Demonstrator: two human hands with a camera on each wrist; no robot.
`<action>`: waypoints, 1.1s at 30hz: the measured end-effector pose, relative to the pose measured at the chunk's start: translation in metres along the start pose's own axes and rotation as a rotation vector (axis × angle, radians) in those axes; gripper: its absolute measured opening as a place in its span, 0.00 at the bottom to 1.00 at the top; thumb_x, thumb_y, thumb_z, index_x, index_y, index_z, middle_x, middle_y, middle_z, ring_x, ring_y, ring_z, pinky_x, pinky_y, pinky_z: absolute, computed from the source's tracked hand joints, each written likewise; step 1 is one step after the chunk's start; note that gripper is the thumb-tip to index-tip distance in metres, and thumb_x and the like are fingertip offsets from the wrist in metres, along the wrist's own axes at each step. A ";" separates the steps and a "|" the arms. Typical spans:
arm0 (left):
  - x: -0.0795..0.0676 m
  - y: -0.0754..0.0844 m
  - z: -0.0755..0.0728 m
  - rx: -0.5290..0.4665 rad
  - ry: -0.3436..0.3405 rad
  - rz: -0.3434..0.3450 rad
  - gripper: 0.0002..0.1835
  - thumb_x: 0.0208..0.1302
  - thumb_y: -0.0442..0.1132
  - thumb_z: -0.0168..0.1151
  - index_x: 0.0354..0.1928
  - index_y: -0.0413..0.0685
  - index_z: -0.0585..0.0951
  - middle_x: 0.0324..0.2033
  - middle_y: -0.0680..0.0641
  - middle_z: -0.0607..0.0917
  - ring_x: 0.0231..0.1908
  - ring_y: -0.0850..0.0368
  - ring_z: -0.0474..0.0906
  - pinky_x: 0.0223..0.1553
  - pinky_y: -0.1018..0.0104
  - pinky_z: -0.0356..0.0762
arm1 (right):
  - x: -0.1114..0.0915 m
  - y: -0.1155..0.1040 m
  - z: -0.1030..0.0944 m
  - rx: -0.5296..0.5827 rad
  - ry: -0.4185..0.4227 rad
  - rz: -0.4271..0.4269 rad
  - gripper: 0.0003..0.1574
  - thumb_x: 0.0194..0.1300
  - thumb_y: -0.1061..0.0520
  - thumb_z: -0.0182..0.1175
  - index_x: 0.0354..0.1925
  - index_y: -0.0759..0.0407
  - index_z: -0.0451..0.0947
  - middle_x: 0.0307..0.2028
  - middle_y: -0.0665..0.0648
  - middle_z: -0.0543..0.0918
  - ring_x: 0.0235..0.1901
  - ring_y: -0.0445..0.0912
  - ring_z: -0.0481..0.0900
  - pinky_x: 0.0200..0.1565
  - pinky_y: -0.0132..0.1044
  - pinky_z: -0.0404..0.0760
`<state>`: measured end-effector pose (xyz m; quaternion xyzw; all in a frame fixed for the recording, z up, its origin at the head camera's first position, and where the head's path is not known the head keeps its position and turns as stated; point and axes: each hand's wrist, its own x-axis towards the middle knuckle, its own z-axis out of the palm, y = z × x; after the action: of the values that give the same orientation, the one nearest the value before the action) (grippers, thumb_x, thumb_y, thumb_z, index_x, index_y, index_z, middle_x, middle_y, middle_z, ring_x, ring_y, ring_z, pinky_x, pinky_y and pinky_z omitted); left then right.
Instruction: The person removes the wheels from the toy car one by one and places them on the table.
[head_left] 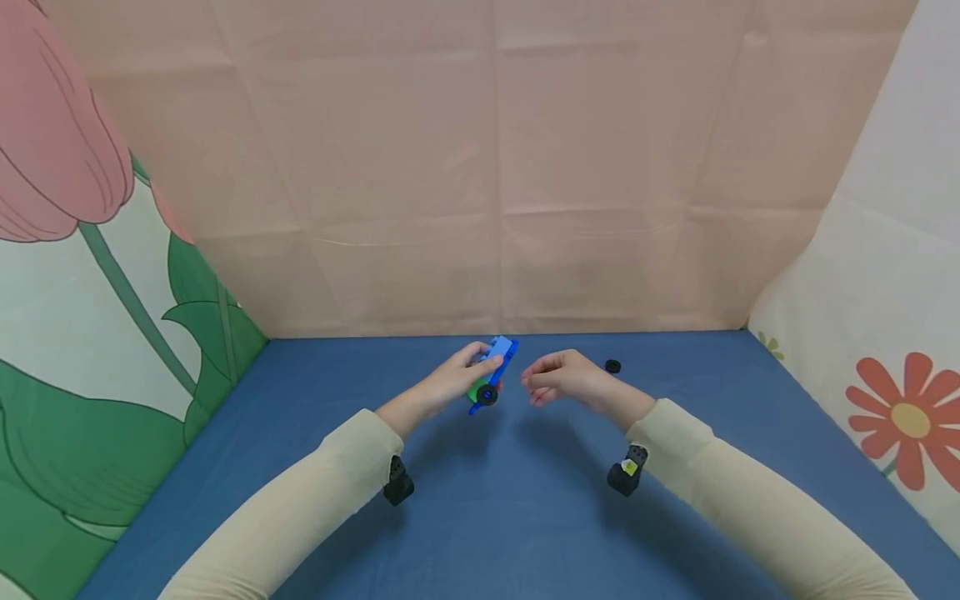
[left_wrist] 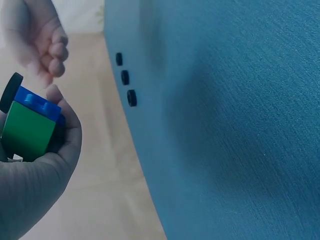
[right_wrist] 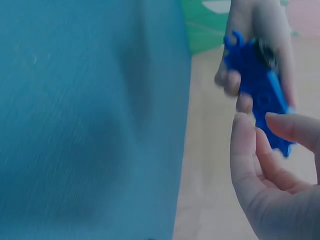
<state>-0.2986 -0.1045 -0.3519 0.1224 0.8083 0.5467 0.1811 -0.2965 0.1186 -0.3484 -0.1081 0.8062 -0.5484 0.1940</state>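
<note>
My left hand (head_left: 453, 375) grips a toy vehicle (head_left: 501, 350) built of blue and green blocks, tilted above the table. One black wheel (head_left: 487, 394) sits on its side near the end with the blue hook. From the right wrist view, its blue chassis (right_wrist: 264, 95) faces out, with a round hub lacking a wheel on the same side. My right hand (head_left: 562, 379) hovers just to the right of it, fingers loosely bent, thumb apart from them, nothing visible between. The left wrist view shows the green block (left_wrist: 29, 131) cupped in the left palm, beside blue studs.
Black wheels stand out on the blue table (head_left: 495, 517): one (head_left: 612, 366) beyond the right wrist, and three in a row in the left wrist view, the nearest one (left_wrist: 132, 98) lowest. Behind the table hangs a beige cloth (head_left: 495, 167); flower-printed cloths flank both sides.
</note>
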 end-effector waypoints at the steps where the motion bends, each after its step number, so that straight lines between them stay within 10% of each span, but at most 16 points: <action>1: 0.000 0.001 0.000 0.004 0.002 0.001 0.27 0.72 0.58 0.49 0.63 0.48 0.64 0.48 0.38 0.83 0.43 0.53 0.83 0.55 0.52 0.74 | -0.001 -0.002 0.003 0.003 -0.022 -0.017 0.17 0.66 0.56 0.62 0.48 0.67 0.80 0.36 0.58 0.86 0.35 0.50 0.86 0.45 0.43 0.84; 9: -0.002 0.003 0.002 0.038 0.034 -0.015 0.27 0.71 0.58 0.50 0.64 0.52 0.66 0.54 0.42 0.79 0.51 0.47 0.79 0.58 0.47 0.71 | -0.007 -0.012 0.021 0.000 -0.162 -0.077 0.21 0.66 0.55 0.62 0.50 0.69 0.77 0.36 0.57 0.85 0.35 0.50 0.85 0.48 0.48 0.82; 33: -0.004 0.005 -0.002 0.051 -0.157 0.032 0.28 0.74 0.58 0.45 0.68 0.53 0.56 0.58 0.45 0.72 0.58 0.49 0.70 0.63 0.47 0.63 | -0.011 -0.026 0.039 -0.278 -0.179 -0.191 0.21 0.68 0.48 0.61 0.32 0.67 0.77 0.24 0.58 0.83 0.23 0.45 0.83 0.38 0.43 0.84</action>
<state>-0.2957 -0.1056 -0.3465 0.1822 0.8032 0.5175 0.2320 -0.2707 0.0797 -0.3347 -0.2583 0.8398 -0.4359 0.1951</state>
